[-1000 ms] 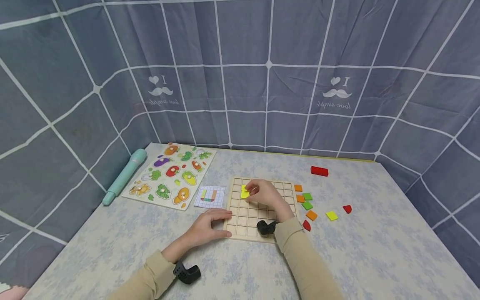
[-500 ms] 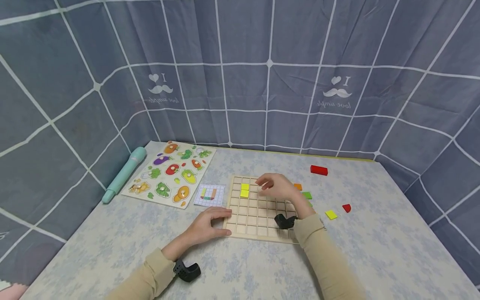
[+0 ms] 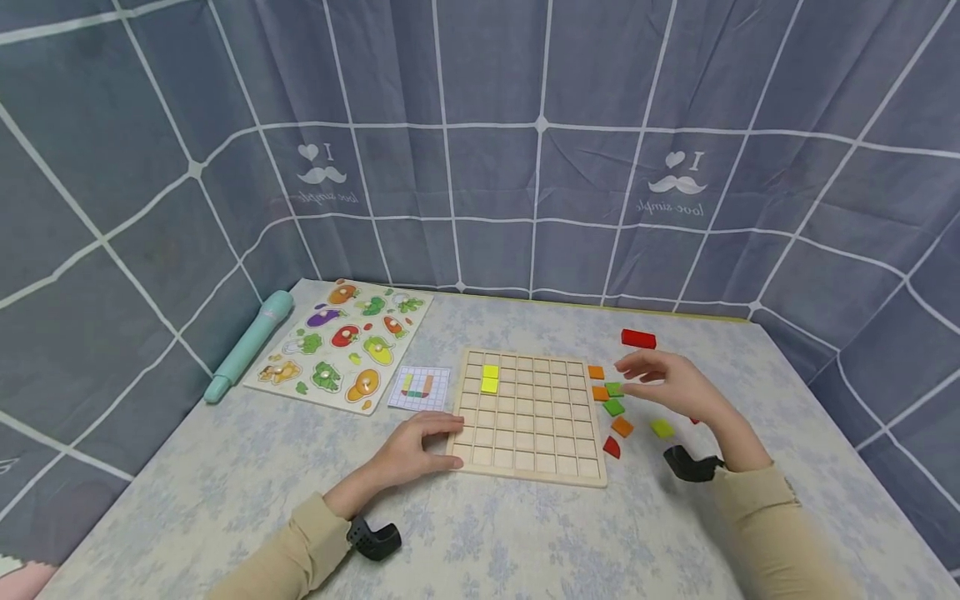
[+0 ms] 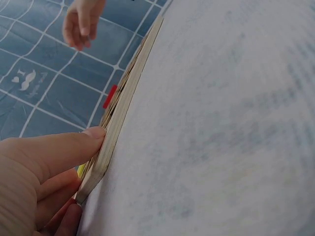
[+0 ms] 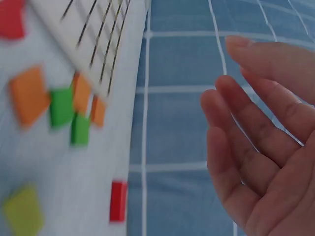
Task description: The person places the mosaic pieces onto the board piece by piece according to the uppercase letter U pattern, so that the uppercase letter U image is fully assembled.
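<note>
A square wooden grid board (image 3: 525,433) lies flat on the table, with two yellow square tiles (image 3: 490,379) set in neighbouring cells near its upper left. My left hand (image 3: 408,450) rests against the board's left edge, thumb and fingertips touching the rim; the left wrist view shows the thumb on the board's side (image 4: 125,103). Over the loose tiles right of the board hovers my right hand (image 3: 675,385), its fingers loosely bent and nothing between them. Below it are green tiles (image 3: 614,408), orange tiles (image 3: 622,427), a yellow tile (image 3: 662,428) and a red quarter-round piece (image 3: 612,447).
A printed pattern card (image 3: 420,388) lies left of the grid board. Beyond it are a vegetable puzzle board (image 3: 341,358) and a mint-green tube-shaped thing (image 3: 251,346). A red block (image 3: 638,339) sits farther back on the right. Grid-patterned curtains (image 3: 487,175) enclose the table.
My right hand has let go of a yellow tile on the board and moved right, over the loose tiles. My left hand has stayed at the board's edge.
</note>
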{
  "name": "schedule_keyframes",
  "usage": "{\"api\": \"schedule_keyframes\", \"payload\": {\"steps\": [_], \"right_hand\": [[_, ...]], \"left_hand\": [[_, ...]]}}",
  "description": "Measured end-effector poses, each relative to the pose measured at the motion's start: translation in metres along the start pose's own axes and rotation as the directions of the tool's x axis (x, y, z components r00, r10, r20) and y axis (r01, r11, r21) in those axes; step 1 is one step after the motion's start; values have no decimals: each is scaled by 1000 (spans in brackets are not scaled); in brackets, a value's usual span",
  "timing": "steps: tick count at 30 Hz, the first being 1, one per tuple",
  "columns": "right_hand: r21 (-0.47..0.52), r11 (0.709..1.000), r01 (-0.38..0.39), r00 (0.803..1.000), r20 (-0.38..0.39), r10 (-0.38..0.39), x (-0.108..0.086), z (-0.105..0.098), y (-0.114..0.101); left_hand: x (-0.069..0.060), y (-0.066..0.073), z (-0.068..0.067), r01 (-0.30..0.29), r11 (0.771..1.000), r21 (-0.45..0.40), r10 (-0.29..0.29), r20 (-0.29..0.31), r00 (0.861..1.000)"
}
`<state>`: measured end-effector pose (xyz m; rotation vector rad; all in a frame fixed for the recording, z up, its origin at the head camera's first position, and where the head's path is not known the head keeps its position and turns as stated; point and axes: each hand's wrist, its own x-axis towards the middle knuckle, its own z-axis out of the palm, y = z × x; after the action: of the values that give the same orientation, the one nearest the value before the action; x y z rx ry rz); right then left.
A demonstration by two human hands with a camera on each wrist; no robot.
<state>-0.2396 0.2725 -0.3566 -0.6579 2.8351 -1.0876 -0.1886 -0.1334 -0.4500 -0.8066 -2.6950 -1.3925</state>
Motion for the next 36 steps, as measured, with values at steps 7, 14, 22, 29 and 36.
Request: {"api": "schedule_keyframes", "payload": {"steps": [7,14,22,29,36], "right_hand": [[-21,995,-93,995,-29,92,-29,-12,36],[5,992,-125,992,9,124,-42,-7,57],[6,989,-149,989,17,149,-44,4,70],[-34,983,-178,984,10,179,-44,10,71],[-60,976,-211,977,1,212,-42,16,74]], "left_hand": [[1,0,0,-26,1000,0,26,-2,1000],[-1,-2,1,-15,1000,-7,15,-7,1000],[-1,-1,0,-16,1000,-13,16,-10,1000],[0,-2,0,-26,1000,0,26,-10,1000],[0,0,1,-25,1000,-3,25,-12,1000]]}}
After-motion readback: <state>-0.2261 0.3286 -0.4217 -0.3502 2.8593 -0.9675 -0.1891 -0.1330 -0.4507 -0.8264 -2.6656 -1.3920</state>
